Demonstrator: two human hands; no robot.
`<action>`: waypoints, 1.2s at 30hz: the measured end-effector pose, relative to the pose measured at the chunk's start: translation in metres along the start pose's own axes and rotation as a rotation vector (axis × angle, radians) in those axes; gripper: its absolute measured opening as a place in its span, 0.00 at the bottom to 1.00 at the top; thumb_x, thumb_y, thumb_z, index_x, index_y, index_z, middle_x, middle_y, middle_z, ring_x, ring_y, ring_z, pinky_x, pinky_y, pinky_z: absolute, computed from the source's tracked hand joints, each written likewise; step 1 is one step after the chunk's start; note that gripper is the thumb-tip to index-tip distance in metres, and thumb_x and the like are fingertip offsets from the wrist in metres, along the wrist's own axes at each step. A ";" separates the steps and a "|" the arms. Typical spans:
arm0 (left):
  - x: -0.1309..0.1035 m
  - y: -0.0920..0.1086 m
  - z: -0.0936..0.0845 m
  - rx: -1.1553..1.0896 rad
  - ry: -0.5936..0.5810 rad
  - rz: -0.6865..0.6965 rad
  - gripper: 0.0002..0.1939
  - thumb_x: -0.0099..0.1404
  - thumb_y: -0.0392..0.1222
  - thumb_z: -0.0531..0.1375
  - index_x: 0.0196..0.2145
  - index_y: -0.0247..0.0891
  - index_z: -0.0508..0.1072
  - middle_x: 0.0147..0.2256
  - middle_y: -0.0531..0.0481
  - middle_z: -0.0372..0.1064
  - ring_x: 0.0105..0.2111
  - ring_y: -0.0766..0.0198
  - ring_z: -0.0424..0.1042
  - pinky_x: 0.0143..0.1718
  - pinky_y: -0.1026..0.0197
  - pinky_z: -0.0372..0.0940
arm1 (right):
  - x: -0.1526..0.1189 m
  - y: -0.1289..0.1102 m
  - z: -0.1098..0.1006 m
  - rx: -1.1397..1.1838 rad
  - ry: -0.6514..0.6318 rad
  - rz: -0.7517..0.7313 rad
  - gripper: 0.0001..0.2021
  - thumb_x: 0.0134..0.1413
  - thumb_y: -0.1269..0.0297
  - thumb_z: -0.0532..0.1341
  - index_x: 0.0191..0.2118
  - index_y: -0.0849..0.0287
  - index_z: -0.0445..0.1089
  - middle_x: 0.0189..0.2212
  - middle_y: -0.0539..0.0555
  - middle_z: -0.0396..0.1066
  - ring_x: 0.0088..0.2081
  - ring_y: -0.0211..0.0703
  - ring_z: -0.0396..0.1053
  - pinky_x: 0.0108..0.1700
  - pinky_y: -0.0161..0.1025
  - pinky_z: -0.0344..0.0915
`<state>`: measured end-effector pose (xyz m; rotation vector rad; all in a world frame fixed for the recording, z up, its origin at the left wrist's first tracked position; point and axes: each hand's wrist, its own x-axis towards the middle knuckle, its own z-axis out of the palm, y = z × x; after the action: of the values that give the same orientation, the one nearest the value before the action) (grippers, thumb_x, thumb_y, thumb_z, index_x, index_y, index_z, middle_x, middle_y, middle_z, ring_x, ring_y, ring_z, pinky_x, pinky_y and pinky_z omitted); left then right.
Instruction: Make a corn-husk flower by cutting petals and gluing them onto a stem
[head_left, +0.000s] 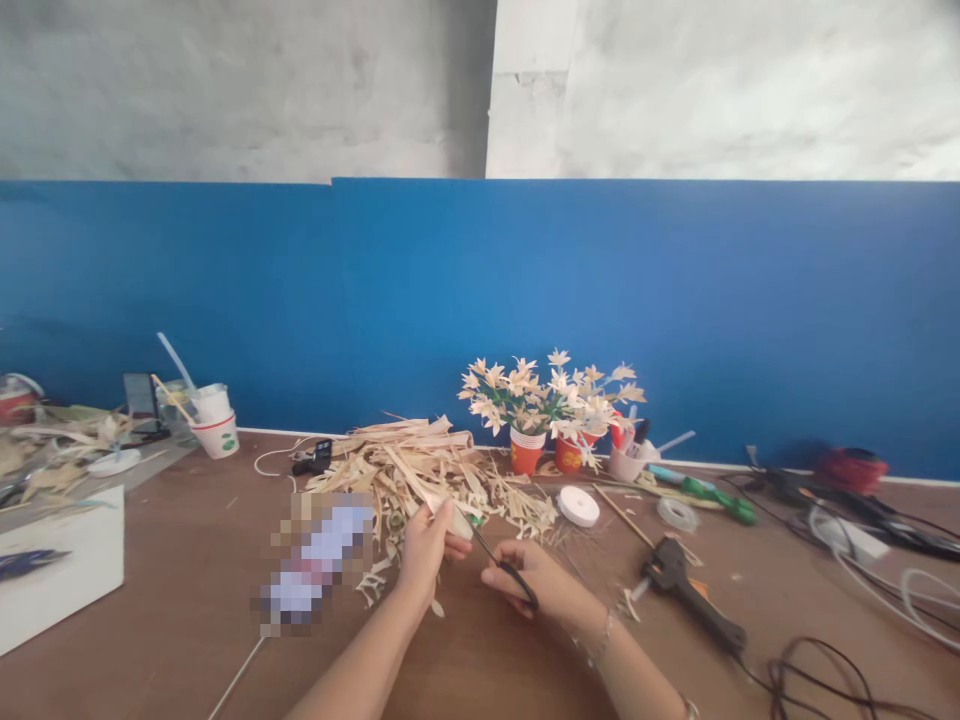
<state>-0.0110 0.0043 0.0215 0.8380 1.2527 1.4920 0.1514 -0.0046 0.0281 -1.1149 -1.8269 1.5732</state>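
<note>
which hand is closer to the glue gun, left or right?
Right. The right hand, with the scissors, is just left of the glue gun; the left hand is farther left, beyond the scissors, holding a pale strip.

Two hands (pixel 429 545) (pixel 525 578), one pair of scissors (pixel 489 548) and two flower-filled cups (pixel 526 455) (pixel 569 457) show.

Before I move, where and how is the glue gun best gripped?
I'd take the glue gun mid-handle, from above and the near side, fingers wrapping across it. It lies on the table with that long, narrow handle slanting toward the near right, bulkier head farther off. Avoid the handle's end, where the cord leaves. The right hand holds scissors now.
</note>
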 end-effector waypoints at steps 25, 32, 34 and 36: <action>0.006 0.006 -0.012 0.171 -0.249 -0.056 0.21 0.54 0.58 0.57 0.33 0.36 0.64 0.15 0.55 0.68 0.12 0.66 0.68 0.09 0.71 0.57 | -0.010 -0.008 -0.013 -0.138 -0.087 0.075 0.20 0.40 0.47 0.64 0.25 0.61 0.63 0.11 0.41 0.56 0.12 0.28 0.51 0.13 0.27 0.46; 0.009 0.004 -0.017 0.203 -0.346 -0.055 0.22 0.53 0.58 0.58 0.32 0.36 0.65 0.13 0.54 0.68 0.09 0.67 0.65 0.08 0.71 0.54 | -0.012 -0.011 -0.015 -0.174 -0.118 0.077 0.19 0.40 0.49 0.64 0.24 0.61 0.63 0.11 0.42 0.57 0.12 0.27 0.52 0.14 0.27 0.46; 0.010 0.004 -0.017 0.211 -0.357 -0.042 0.21 0.53 0.58 0.57 0.32 0.35 0.65 0.13 0.54 0.67 0.09 0.68 0.64 0.07 0.72 0.53 | -0.011 -0.008 -0.015 -0.168 -0.126 0.075 0.18 0.40 0.49 0.65 0.24 0.61 0.63 0.11 0.42 0.57 0.12 0.27 0.52 0.14 0.27 0.46; 0.011 0.003 -0.017 0.222 -0.359 -0.032 0.21 0.53 0.58 0.57 0.31 0.35 0.65 0.13 0.54 0.67 0.08 0.69 0.63 0.07 0.72 0.52 | -0.010 -0.006 -0.016 -0.164 -0.131 0.073 0.18 0.40 0.50 0.65 0.24 0.61 0.63 0.11 0.42 0.58 0.12 0.27 0.52 0.13 0.27 0.46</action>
<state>-0.0308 0.0092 0.0194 1.1691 1.1637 1.1270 0.1680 -0.0038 0.0386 -1.1876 -2.0549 1.5940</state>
